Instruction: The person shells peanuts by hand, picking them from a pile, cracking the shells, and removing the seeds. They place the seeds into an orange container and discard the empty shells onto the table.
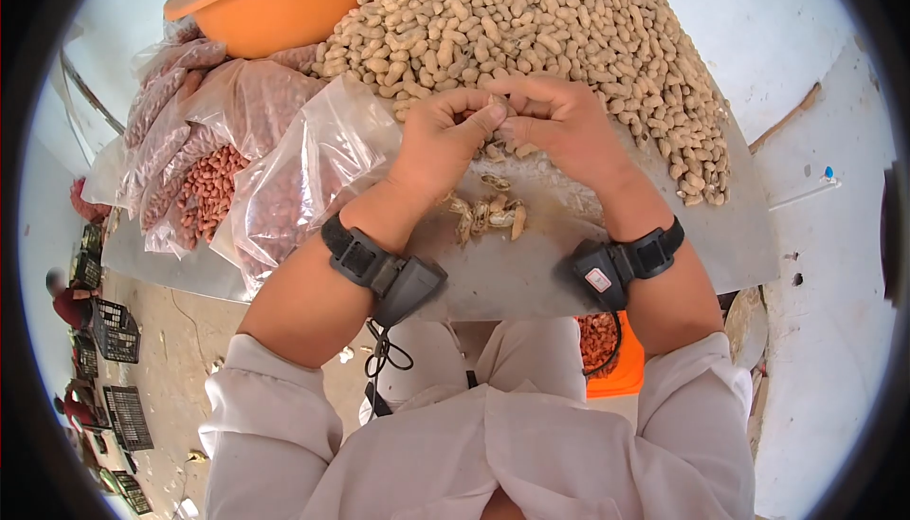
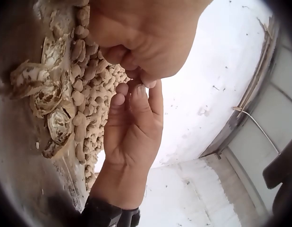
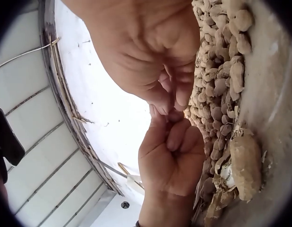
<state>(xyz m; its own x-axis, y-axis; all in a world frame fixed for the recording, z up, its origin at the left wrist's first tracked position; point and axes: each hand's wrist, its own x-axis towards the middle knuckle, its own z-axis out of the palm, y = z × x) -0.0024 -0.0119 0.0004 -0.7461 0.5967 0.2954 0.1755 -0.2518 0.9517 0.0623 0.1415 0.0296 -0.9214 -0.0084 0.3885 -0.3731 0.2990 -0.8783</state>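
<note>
Both hands meet fingertip to fingertip at the near edge of a heap of unshelled peanuts (image 1: pixel 531 27). The left hand (image 1: pixel 441 141) (image 2: pixel 141 38) (image 3: pixel 172 158) and the right hand (image 1: pixel 569 131) (image 2: pixel 131 130) (image 3: pixel 146 52) pinch a small peanut (image 1: pixel 500 103) between thumbs and curled fingers. Fingertips hide most of it, so whether it is whole or split cannot be told. On the metal table (image 1: pixel 493 278), closer to the body, lie broken shells (image 1: pixel 488 215) (image 2: pixel 54 97) (image 3: pixel 245 165).
Clear plastic bags (image 1: pixel 313 155) and reddish shelled kernels (image 1: pixel 213 188) lie at the left, below an orange basin (image 1: pixel 275 3). An orange container (image 1: pixel 621 378) with reddish kernels stands under the table's front edge. Black crates (image 1: pixel 118 330) and people are at far left.
</note>
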